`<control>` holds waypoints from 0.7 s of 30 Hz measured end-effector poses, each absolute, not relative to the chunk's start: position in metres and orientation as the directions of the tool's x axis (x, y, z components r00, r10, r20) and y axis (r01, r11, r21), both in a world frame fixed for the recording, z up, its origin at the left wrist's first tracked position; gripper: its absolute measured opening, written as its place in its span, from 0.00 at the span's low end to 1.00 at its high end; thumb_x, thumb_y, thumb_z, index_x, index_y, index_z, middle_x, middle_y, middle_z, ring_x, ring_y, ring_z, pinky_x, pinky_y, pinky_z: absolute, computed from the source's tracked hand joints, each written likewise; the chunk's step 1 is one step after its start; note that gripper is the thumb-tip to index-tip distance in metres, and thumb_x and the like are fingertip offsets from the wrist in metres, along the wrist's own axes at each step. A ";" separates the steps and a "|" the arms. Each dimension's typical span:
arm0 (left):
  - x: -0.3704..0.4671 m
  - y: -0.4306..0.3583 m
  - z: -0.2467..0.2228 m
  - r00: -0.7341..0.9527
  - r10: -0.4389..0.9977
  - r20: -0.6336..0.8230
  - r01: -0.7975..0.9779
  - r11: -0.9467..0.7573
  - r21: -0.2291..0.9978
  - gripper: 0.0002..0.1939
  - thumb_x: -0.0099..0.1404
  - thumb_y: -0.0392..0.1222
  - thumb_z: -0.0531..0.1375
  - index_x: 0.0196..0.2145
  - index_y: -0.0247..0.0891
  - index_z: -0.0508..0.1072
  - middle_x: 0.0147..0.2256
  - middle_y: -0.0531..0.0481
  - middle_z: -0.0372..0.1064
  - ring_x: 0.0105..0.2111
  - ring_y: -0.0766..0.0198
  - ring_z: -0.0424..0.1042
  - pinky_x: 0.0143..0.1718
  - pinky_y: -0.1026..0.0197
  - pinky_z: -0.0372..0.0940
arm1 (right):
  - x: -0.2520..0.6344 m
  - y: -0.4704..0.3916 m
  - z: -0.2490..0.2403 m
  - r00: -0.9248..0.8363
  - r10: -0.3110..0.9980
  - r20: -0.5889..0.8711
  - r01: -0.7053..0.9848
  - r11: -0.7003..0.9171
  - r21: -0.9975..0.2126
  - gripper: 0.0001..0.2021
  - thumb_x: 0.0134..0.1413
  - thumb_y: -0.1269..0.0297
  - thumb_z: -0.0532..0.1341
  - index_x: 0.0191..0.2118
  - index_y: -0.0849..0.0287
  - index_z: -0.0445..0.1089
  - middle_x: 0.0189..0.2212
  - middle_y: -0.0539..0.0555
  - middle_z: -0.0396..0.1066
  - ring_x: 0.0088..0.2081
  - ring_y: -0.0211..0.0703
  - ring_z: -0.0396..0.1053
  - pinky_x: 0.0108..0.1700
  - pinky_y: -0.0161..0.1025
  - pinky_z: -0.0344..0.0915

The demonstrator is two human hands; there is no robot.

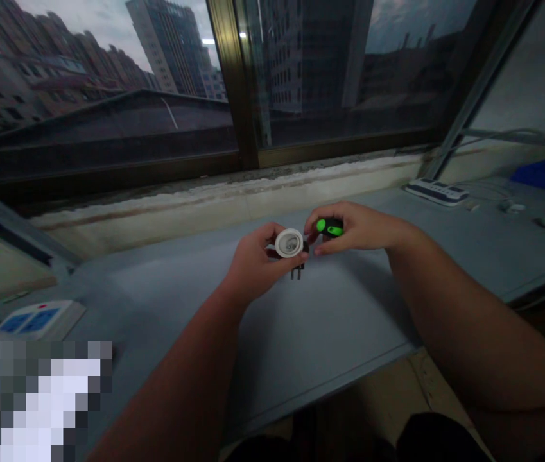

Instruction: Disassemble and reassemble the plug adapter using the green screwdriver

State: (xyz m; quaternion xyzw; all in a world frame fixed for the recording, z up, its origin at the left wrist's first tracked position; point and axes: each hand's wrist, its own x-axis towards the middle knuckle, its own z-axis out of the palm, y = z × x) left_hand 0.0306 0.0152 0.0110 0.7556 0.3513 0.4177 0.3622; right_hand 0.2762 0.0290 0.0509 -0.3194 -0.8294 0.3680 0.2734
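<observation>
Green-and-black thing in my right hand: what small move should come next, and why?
Perhaps ease the green-and-black thing slightly toward the white-rimmed piece: your left hand holds that piece close by, and a small gap seems to separate them.

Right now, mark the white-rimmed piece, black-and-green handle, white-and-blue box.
White-rimmed piece (289, 242), head view: middle of its front.
Black-and-green handle (334, 230), head view: green side patch.
White-and-blue box (41, 319), head view: right blue panel.
</observation>
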 end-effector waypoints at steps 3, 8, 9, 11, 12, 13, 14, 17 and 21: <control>0.031 0.018 0.009 0.396 0.832 0.389 0.126 -0.469 0.874 0.22 0.53 0.47 0.75 0.39 0.36 0.72 0.35 0.49 0.75 0.34 0.63 0.75 0.39 0.61 0.72 | 0.269 0.032 0.044 -0.676 0.701 0.227 0.198 0.470 -0.860 0.26 0.44 0.59 0.77 0.50 0.57 0.73 0.43 0.53 0.78 0.44 0.45 0.75 0.48 0.42 0.69; 0.035 0.015 0.010 0.414 0.835 0.361 -0.014 -0.391 0.920 0.32 0.53 0.43 0.75 0.52 0.37 0.69 0.39 0.47 0.78 0.38 0.60 0.79 0.44 0.58 0.74 | 0.262 0.039 0.034 -0.659 0.700 0.275 0.109 0.450 -0.886 0.24 0.41 0.62 0.78 0.45 0.58 0.72 0.40 0.51 0.77 0.43 0.44 0.74 0.47 0.41 0.69; 0.035 0.014 0.011 0.417 0.834 0.360 -0.021 -0.388 0.922 0.32 0.53 0.42 0.75 0.52 0.37 0.69 0.39 0.47 0.79 0.39 0.60 0.79 0.44 0.58 0.74 | 0.262 0.040 0.033 -0.660 0.698 0.279 0.094 0.445 -0.891 0.23 0.41 0.63 0.78 0.44 0.58 0.72 0.40 0.51 0.78 0.43 0.44 0.74 0.47 0.41 0.68; 0.036 0.014 0.011 0.415 0.831 0.370 -0.029 -0.394 0.919 0.28 0.52 0.42 0.75 0.48 0.36 0.71 0.39 0.47 0.78 0.38 0.61 0.78 0.43 0.59 0.74 | 0.261 0.041 0.031 -0.670 0.686 0.285 0.066 0.437 -0.897 0.23 0.42 0.64 0.78 0.43 0.59 0.71 0.41 0.51 0.78 0.42 0.43 0.74 0.47 0.40 0.68; 0.036 0.015 0.011 0.412 0.831 0.373 -0.032 -0.396 0.918 0.27 0.52 0.42 0.76 0.47 0.36 0.72 0.39 0.48 0.78 0.38 0.62 0.78 0.43 0.60 0.74 | 0.261 0.042 0.030 -0.677 0.677 0.288 0.055 0.437 -0.898 0.22 0.42 0.64 0.78 0.43 0.59 0.71 0.41 0.51 0.78 0.42 0.42 0.74 0.47 0.40 0.68; 0.036 0.015 0.010 0.411 0.832 0.372 -0.032 -0.394 0.918 0.27 0.52 0.41 0.76 0.47 0.36 0.72 0.38 0.48 0.78 0.38 0.62 0.78 0.43 0.60 0.73 | 0.261 0.042 0.029 -0.686 0.668 0.289 0.048 0.438 -0.898 0.22 0.43 0.64 0.78 0.43 0.59 0.70 0.41 0.52 0.78 0.42 0.42 0.74 0.46 0.39 0.68; 0.036 0.016 0.011 0.410 0.834 0.368 -0.029 -0.391 0.920 0.27 0.52 0.41 0.75 0.47 0.36 0.72 0.38 0.48 0.78 0.37 0.62 0.78 0.43 0.60 0.73 | 0.261 0.043 0.029 -0.691 0.662 0.289 0.046 0.440 -0.897 0.22 0.43 0.64 0.77 0.43 0.59 0.70 0.41 0.52 0.78 0.42 0.42 0.74 0.46 0.39 0.68; 0.033 0.017 0.012 0.408 0.836 0.367 0.007 -0.404 0.915 0.27 0.53 0.43 0.75 0.48 0.37 0.72 0.38 0.47 0.79 0.38 0.61 0.78 0.44 0.59 0.73 | 0.264 0.044 0.028 -0.694 0.663 0.281 0.086 0.463 -0.882 0.22 0.44 0.62 0.77 0.44 0.58 0.71 0.42 0.52 0.78 0.43 0.43 0.74 0.48 0.40 0.69; 0.020 0.024 0.015 0.343 0.852 0.397 0.232 -0.486 0.842 0.25 0.53 0.45 0.74 0.47 0.36 0.75 0.41 0.45 0.78 0.40 0.59 0.77 0.43 0.58 0.72 | 0.271 0.046 0.032 -0.693 0.672 0.261 0.221 0.542 -0.811 0.24 0.48 0.58 0.75 0.51 0.58 0.74 0.47 0.54 0.78 0.48 0.46 0.74 0.54 0.43 0.67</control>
